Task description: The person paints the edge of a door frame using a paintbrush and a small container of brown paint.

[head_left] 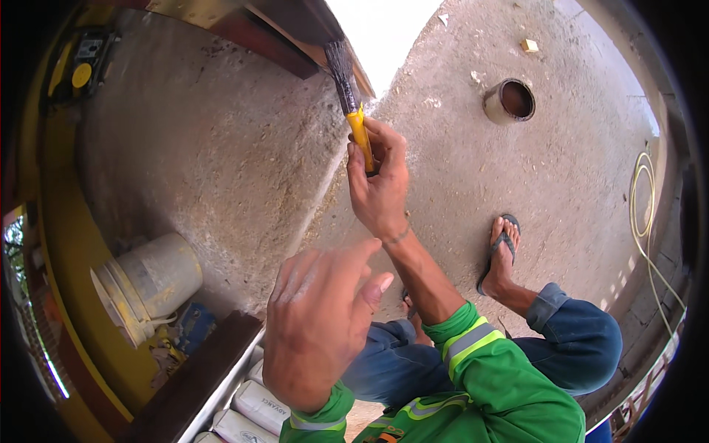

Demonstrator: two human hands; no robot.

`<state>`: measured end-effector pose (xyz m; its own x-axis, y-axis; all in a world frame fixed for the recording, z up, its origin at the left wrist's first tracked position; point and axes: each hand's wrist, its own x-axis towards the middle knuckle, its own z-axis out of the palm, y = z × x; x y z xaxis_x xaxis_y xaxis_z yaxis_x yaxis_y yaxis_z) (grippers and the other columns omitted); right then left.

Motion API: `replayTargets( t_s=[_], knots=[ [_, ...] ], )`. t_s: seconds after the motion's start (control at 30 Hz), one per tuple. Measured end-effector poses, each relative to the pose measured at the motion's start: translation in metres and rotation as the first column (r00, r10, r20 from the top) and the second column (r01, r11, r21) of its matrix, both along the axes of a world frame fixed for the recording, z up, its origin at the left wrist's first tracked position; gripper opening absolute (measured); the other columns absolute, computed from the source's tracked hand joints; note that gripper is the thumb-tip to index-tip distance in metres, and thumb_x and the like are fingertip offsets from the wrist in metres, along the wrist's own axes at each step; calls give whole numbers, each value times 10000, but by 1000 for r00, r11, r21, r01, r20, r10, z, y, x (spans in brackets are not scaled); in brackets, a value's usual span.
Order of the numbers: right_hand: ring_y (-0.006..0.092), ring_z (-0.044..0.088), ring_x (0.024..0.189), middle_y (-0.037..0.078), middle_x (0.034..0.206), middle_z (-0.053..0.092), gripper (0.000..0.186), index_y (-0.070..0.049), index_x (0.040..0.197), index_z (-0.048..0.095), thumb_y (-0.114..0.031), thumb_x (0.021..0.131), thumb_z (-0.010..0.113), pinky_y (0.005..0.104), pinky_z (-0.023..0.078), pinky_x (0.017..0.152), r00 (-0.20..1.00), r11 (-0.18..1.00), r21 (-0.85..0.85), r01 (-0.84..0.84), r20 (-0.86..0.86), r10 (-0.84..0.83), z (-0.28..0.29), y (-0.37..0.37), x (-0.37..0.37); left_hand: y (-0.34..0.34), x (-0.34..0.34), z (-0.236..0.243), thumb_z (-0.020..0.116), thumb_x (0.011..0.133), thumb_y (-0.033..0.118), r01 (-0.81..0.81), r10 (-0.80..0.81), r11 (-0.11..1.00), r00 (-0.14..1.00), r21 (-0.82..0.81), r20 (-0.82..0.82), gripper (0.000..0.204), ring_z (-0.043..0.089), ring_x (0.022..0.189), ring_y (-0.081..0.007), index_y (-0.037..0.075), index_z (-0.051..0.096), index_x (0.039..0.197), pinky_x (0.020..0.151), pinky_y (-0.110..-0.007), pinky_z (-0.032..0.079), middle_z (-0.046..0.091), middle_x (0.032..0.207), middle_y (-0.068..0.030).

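Observation:
My right hand (380, 177) grips the yellow handle of a paintbrush (346, 85) at upper centre. Its dark bristles are at the underside of a dark brown wooden board (284, 33), beside a white panel (377, 29). My left hand (317, 310), slightly blurred, is raised below and left of the right one, fingers loosely curled, thumb apart, with nothing visible in it. An open can of brown paint (498, 108) stands on the concrete floor to the right.
A dirty plastic bucket (151, 284) lies at lower left near a dark beam (185, 376) and stacked pale bags (251, 406). A black-and-yellow device (77, 66) is at upper left. A pale coiled hose (642, 192) is at far right; a small yellow block (529, 46) lies beyond the can.

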<state>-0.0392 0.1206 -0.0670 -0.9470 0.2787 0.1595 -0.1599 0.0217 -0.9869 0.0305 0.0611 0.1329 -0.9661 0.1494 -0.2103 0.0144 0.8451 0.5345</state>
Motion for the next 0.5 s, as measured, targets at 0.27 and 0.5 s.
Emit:
replayTargets(
  t_s=[0.27,0.5],
  knots=[
    [222,664,862,148,1028,629,375,-29,1280,501,-20,931,639,340,544,744,1000,999,-33,3,1,-3,0,-2,-3,4,-4,-2,656,926,275,0,0,1000,999,-9,43,308,596,840,-352,64,650,1150,802,-463,465,645,878,-120],
    [223,673,861,152,1038,631,380,-36,1289,487,-25,938,633,347,547,748,1000,1000,-22,-6,18,7,-2,0,-4,6,-6,-4,649,932,284,8,-8,1000,999,-14,41,313,605,861,-354,65,647,1154,812,-468,468,658,899,-124]
  ],
)
